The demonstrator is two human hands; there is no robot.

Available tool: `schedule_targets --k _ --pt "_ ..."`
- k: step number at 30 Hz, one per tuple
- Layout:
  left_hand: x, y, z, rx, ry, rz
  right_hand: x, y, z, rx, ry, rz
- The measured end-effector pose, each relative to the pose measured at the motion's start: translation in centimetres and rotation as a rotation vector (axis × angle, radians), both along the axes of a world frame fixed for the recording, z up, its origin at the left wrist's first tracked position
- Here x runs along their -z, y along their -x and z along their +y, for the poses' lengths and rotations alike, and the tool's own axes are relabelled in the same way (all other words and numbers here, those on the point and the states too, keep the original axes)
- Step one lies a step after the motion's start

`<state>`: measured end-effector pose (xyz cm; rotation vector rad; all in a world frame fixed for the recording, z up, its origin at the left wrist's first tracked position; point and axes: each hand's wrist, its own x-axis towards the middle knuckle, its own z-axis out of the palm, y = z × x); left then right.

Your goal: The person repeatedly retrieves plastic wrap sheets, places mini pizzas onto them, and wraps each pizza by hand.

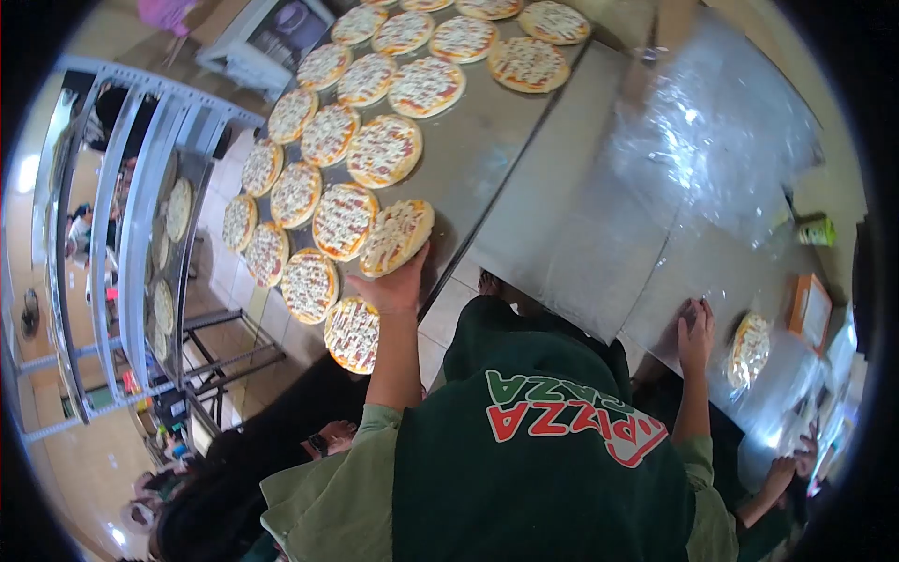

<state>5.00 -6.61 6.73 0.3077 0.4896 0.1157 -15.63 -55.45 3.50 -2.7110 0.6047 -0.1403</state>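
Observation:
My left hand is closed on the near edge of a small pizza topped with shredded cheese and red sauce. That pizza is tilted above the metal table, slightly overlapping a neighbouring pizza. Several more such pizzas lie in rows around it, including one at the near end. My right hand rests at the edge of the right-hand metal table, its fingers bent but apart, with nothing visible in them. To its right lies a pizza in clear plastic wrap.
Crumpled clear plastic bags cover the far right table. An orange-edged box and a green packet sit further right. At left stands a metal rack with pizzas. Another person's hands show at lower right; a watch-wearing hand at lower left.

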Motion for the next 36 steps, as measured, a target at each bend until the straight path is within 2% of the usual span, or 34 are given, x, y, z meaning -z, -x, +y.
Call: schedule_targets --k 2,3,5,7,8,9,12,14,16,18,21,24,25,27,28,29,30,31,34,35,36 --pt "0.7 -1.0 0.1 0.042 -0.007 -0.013 0.2 0.2 -0.3 0.004 0.002 -0.004" --pt "3.6 -1.3 1.4 0.010 -0.075 -0.087 0.2 0.2 -0.2 0.007 0.005 -0.007" --pt "3.7 -0.7 1.3 0.120 -0.294 -0.142 0.3 0.4 -0.5 0.007 0.001 -0.034" --pt "3.0 -0.3 -0.2 0.290 -0.368 -0.172 0.4 0.6 -0.7 0.013 -0.009 -0.057" --pt "1.9 -0.1 -1.7 0.395 -0.337 -0.167 0.2 0.7 -0.6 0.018 -0.014 -0.057" --pt "1.2 0.2 -3.6 0.556 -0.100 -0.290 0.0 0.8 -0.3 0.043 0.028 -0.029" --pt "1.3 1.1 -11.4 0.838 -0.067 0.009 0.3 1.1 -0.1 0.107 0.125 -0.030" --pt "2.0 2.3 -17.1 1.150 0.199 0.057 1.1 1.3 -0.4 0.142 0.165 -0.042" --pt "4.5 3.0 -22.0 1.433 0.243 0.077 1.8 1.7 -0.8 0.170 0.198 -0.027" --pt "4.6 3.7 -26.5 1.496 0.202 0.254 2.2 2.3 -1.1 0.189 0.215 -0.030" --pt "4.3 3.8 -29.7 1.599 0.170 0.260 1.9 2.9 -1.0 0.231 0.297 -0.013" --pt "3.8 3.9 -30.6 1.625 -0.202 0.167 -0.3 3.0 0.9 0.297 0.303 -0.108" --pt "4.6 3.6 -30.0 1.564 -0.251 0.113 -1.6 2.4 1.9 0.320 0.288 -0.159" --pt "5.2 2.3 -28.3 1.636 -0.689 0.017 -4.4 -0.3 4.5 0.285 -0.128 0.231" --pt "5.4 1.4 -27.4 1.655 -0.909 -0.037 -1.3 0.5 7.3 0.006 0.099 -0.175" --pt "5.4 0.3 -26.4 1.518 -1.201 -0.206 -1.6 -0.8 10.4 -0.131 -0.040 -0.201" --pt "5.3 -0.9 -25.4 1.345 -1.474 -0.375 -2.1 -3.2 13.0 -0.313 -0.243 0.033" --pt "5.2 -1.8 -24.6 1.135 -1.725 -0.543 -2.3 -4.2 15.5 -0.410 -0.316 -0.224" --pt "4.1 -3.0 -23.2 0.662 -2.594 -0.801 1.8 -7.7 20.1 -0.591 -0.160 -0.181" --pt "4.3 -3.9 -23.0 0.864 -2.507 -0.809 2.6 -8.5 20.6 -0.612 -0.107 -0.172" --pt "4.9 -4.7 -22.8 0.949 -2.493 -0.881 2.7 -9.1 20.8 -0.630 -0.054 -0.164"
